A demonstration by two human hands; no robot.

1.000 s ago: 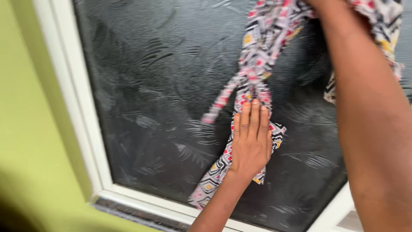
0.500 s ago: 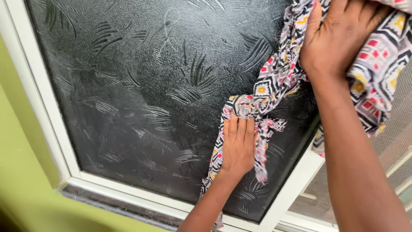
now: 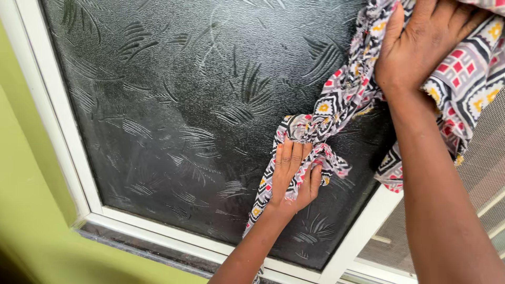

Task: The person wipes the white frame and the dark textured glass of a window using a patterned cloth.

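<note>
The fingertips of the right hand (image 3: pixel 421 44) are cut off by the top edge of the view, and the upper end of the patterned cloth (image 3: pixel 347 100) runs out of sight with them. The palm of the left hand (image 3: pixel 293 176) is hidden, since its back is turned to the camera; a strip of cloth is covered beneath it. What lies behind the dark textured glass pane (image 3: pixel 184 105) cannot be made out, and the mesh screen (image 3: pixel 484 173) at the right is seen only in part.

Compared with half a second ago, the left hand's fingers are seen curled inward, gathering a fold of the cloth, where they had been laid flat and straight. The right hand has been kept in almost the same place, and the view has barely shifted.

The cloth is printed with a geometric pattern in black, white, red and yellow. It is stretched diagonally across the pane's lower right part, bunched and twisted between the hands. The right hand is pressed flat on its upper part, fingers together. The pane is set in a white window frame (image 3: pixel 52 131), beside a green wall (image 3: pixel 21 200).
</note>
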